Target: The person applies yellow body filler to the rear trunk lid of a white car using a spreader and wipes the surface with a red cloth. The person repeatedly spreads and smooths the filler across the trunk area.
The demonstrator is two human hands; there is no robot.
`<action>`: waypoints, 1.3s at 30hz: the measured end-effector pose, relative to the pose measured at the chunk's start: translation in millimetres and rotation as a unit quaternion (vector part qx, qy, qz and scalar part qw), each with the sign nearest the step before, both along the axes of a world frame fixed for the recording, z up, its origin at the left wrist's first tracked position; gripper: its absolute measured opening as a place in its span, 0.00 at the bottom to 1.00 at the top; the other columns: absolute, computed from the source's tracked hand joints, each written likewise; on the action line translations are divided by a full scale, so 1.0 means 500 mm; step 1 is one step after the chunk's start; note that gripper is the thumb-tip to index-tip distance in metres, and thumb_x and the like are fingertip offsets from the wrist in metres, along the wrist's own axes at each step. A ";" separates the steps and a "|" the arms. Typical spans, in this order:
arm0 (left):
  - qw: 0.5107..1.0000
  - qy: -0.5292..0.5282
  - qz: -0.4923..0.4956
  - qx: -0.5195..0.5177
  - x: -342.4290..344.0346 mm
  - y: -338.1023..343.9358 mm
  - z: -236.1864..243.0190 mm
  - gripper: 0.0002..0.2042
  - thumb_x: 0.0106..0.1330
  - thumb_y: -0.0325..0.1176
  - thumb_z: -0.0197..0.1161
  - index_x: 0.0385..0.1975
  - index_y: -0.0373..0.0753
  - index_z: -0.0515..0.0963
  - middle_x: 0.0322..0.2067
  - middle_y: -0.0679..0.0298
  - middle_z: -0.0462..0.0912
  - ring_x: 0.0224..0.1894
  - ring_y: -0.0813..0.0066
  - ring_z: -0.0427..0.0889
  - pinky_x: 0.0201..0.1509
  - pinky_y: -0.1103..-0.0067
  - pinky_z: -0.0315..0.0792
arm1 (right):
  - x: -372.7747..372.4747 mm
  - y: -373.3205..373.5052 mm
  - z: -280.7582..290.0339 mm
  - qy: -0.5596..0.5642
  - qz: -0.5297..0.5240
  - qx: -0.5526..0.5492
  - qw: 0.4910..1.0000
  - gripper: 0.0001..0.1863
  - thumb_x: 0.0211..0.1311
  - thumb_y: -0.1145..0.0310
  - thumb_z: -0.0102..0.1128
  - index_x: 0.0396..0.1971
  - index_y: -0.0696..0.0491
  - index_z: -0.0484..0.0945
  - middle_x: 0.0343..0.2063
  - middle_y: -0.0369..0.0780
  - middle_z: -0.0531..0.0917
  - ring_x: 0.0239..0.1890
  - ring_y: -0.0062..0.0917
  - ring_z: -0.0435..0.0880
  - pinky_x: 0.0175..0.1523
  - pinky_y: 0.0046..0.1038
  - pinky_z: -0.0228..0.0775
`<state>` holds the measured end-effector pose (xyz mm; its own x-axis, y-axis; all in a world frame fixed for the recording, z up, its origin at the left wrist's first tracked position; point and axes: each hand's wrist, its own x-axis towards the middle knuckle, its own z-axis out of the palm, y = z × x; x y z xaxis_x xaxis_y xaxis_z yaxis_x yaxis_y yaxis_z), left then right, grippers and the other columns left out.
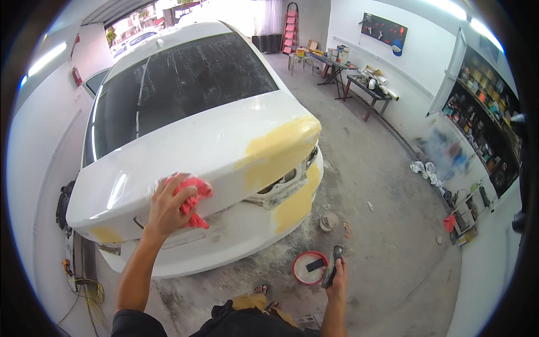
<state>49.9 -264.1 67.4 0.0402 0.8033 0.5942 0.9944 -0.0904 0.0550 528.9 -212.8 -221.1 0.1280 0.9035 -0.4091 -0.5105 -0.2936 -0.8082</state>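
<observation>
My left hand (165, 208) is closed around a crumpled red cloth (195, 194), pressed to the rear edge of the white car's trunk lid (168, 160). Yellowish filler patches (278, 147) cover the lid's right corner and the bumper below it. Out to the right, my right hand (338, 281) grips a long dark sanding block (332, 266) with a rounded knob at its top end. Beside that hand, on the floor, sits a red basin (295, 274) of cloudy water, with a black rectangular block (315, 264) in it.
A small white bucket (329, 221) stands behind the basin, near the bumper. Benches (368, 95) with cans line the right wall, past a pink stepladder (290, 28). Open shelves (485, 112) are at far right. Yellow cable (95, 293) lies at lower left.
</observation>
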 end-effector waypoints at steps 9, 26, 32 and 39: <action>0.938 -0.340 -0.028 0.062 0.061 0.207 -0.076 0.16 0.54 0.18 0.65 0.42 0.38 0.83 0.44 0.55 0.88 0.46 0.56 0.88 0.52 0.72 0.79 | -0.115 0.313 0.200 -0.282 0.176 0.271 0.904 0.26 0.71 0.67 0.71 0.66 0.54 0.77 0.51 0.42 0.84 0.54 0.27 0.83 0.61 0.29 0.74; 0.980 -0.068 0.060 -0.175 0.274 0.528 -0.105 0.21 0.56 0.39 0.76 0.51 0.55 0.84 0.59 0.64 0.79 0.62 0.54 0.76 0.63 0.55 0.78 | -0.283 0.957 0.490 -0.348 0.471 0.678 0.444 0.24 0.59 0.66 0.78 0.57 0.47 0.87 0.52 0.39 0.86 0.54 0.39 0.83 0.61 0.40 0.77; 0.966 -0.127 0.197 -0.106 0.314 0.544 -0.114 0.17 0.50 0.35 0.75 0.42 0.59 0.87 0.40 0.68 0.85 0.47 0.65 0.85 0.51 0.67 0.84 | -0.403 0.923 0.492 -0.283 0.496 0.703 0.424 0.24 0.57 0.73 0.78 0.55 0.52 0.86 0.50 0.45 0.87 0.54 0.41 0.85 0.59 0.38 0.78; 0.902 -0.157 0.398 -0.064 0.196 0.219 -0.128 0.30 0.49 0.40 0.84 0.54 0.48 0.80 0.59 0.62 0.79 0.69 0.56 0.73 0.79 0.50 0.59 | -0.403 0.912 0.487 -0.236 0.538 0.785 0.196 0.24 0.55 0.71 0.79 0.55 0.47 0.88 0.52 0.38 0.86 0.52 0.37 0.84 0.60 0.38 0.76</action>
